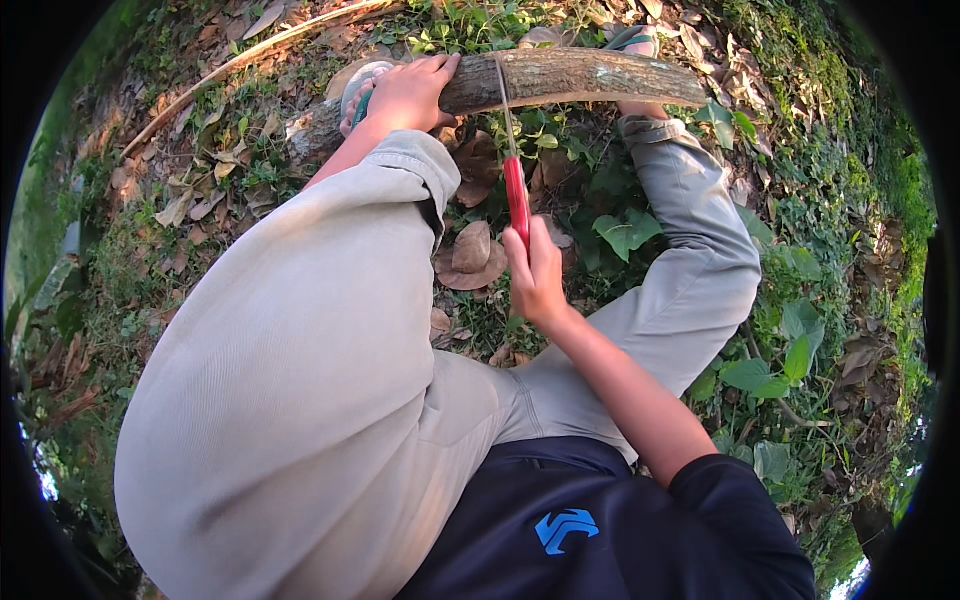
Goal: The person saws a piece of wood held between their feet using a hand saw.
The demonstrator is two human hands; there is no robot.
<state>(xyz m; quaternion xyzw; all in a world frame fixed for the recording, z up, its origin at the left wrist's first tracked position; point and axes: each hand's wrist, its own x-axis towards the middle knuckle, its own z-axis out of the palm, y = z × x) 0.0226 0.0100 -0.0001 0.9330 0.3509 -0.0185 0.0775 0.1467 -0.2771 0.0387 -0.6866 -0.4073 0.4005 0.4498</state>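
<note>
A rough-barked log lies crosswise on the ground in front of my feet. My left hand grips its upper side left of the middle, with the thumb toward me. My right hand is closed around the red handle of a hand saw. The saw's narrow blade points away from me, and its far part meets the log just right of my left hand. How deep the blade sits in the wood I cannot tell.
My left sandal is beside the log near my left hand; my right foot is at its right part. A long thin stick lies far left. Dry leaves and green plants cover the ground around my bent legs.
</note>
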